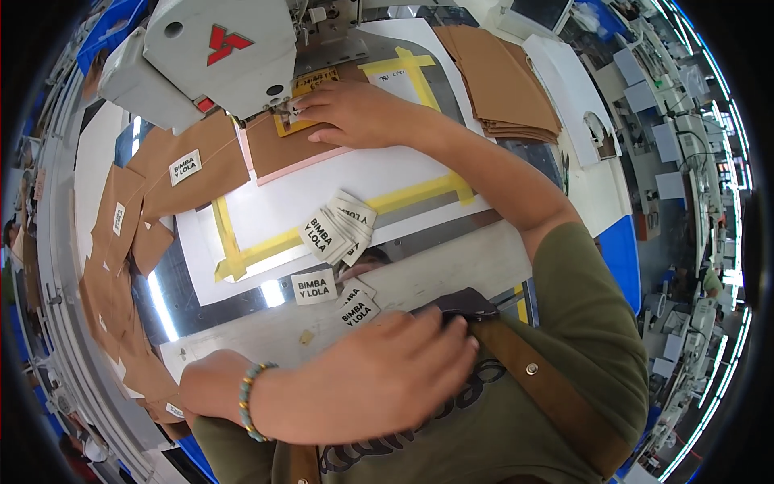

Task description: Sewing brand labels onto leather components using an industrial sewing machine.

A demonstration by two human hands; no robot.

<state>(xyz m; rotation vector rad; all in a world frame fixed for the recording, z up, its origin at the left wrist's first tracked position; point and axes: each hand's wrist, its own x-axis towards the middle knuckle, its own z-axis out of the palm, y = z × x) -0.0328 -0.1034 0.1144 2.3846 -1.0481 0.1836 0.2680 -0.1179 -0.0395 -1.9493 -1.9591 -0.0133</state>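
Note:
My right hand (355,117) reaches to the sewing machine (218,56), fingers stretched and apart, pressing on a yellow-edged template (292,126). The template lies on a brown panel (270,153) with a pink strip along its near edge, close to the needle area. Low in front of my body is my left hand (371,375), blurred by motion and nearest to a dark cloth edge (459,305) at my apron. Its fingertips are smeared and its palm is hidden, so I cannot tell whether it holds anything. A pile of white printed labels (332,232) and a single white label (314,287) lie before me.
Brown pieces with white labels (197,165) trail down the table's left side. A stack of brown panels (500,81) stands at the back right, beside a roll of tape (595,129). Yellow tape (347,214) borders white sheets on the table. A blue bin (619,262) is at right.

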